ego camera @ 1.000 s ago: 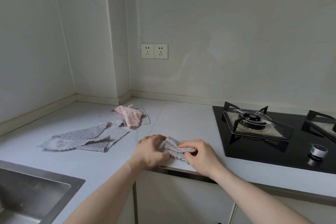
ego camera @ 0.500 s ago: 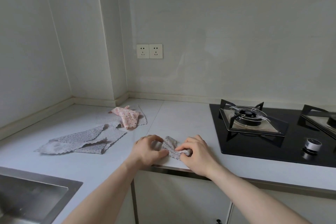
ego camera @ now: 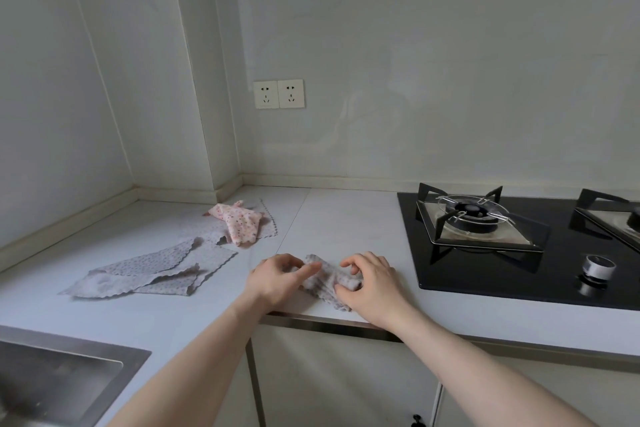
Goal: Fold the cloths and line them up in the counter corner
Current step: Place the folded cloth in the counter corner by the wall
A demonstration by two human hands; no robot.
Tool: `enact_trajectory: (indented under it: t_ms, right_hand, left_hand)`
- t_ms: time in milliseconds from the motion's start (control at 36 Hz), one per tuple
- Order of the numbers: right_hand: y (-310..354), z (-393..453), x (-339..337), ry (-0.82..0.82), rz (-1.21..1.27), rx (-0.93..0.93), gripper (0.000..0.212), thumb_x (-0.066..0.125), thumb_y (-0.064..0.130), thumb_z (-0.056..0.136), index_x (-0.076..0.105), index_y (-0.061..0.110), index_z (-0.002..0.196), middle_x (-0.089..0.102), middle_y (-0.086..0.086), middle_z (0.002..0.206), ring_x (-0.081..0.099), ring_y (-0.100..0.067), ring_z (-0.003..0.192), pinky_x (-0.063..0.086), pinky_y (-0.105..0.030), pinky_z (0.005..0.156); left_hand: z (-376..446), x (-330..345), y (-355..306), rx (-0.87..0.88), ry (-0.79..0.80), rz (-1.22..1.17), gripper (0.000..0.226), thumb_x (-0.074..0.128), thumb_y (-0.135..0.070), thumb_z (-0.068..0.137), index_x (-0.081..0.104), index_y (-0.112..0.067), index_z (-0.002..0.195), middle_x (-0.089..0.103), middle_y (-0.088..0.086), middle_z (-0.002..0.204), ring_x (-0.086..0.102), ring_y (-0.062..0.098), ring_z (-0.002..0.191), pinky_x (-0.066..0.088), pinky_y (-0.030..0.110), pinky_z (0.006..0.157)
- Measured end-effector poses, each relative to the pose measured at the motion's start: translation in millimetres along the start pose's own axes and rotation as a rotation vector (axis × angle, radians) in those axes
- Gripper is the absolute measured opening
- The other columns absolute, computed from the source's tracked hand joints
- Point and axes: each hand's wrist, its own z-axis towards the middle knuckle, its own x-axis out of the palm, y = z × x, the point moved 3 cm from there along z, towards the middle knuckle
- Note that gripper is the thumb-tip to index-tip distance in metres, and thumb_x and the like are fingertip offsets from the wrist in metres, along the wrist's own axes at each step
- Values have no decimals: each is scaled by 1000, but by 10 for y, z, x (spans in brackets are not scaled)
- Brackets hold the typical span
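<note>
Both hands worked a bunched grey cloth [ego camera: 325, 279] at the counter's [ego camera: 346, 218] front edge.
The left hand [ego camera: 277, 279] and right hand [ego camera: 372, 279] each pinched it with curled fingers.

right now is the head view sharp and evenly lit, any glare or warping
Head view: soft, even daylight, faint shadows; glossy black hob reflects its burner stand; wide-angle lens bows the wall corner; both hands and the grey cloth look sharp.

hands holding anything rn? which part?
Yes. Both hands work one small grey cloth at the counter's front edge: left hand grips its left end, right hand pinches the right end in curled fingers.
</note>
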Motion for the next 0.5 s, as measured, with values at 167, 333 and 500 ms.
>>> enact_trajectory:
  t_ms: [167, 333, 500]
  right_hand:
    - [1, 1, -5, 42, -121, 38, 32, 54, 62, 83, 59, 33, 95, 57, 18, 102, 47, -11, 108, 37, -31, 88]
    - [-97, 4, 7, 47, 55, 67, 31, 61, 62, 78, 59, 38, 97, 58, 18, 93, 58, -10, 91, 50, -32, 84]
    - [-235, 60, 104, 66, 215, 64, 25, 62, 62, 80, 57, 43, 96, 69, 18, 97, 65, -3, 90, 56, -35, 81]
  left_hand:
    - [145, 58, -78, -22, -35, 217, 73, 48, -92, 67, 65, -41, 117, 61, -7, 124, 49, 24, 124, 35, 42, 104]
    - [116, 125, -14, 95, -12, 181, 67, 48, -76, 74, 50, -44, 132, 54, -13, 127, 43, 19, 127, 30, 39, 109]
    - [127, 187, -6, 185, 48, 194, 51, 38, -62, 85, 48, -44, 132, 47, -18, 134, 35, 12, 131, 22, 36, 112]
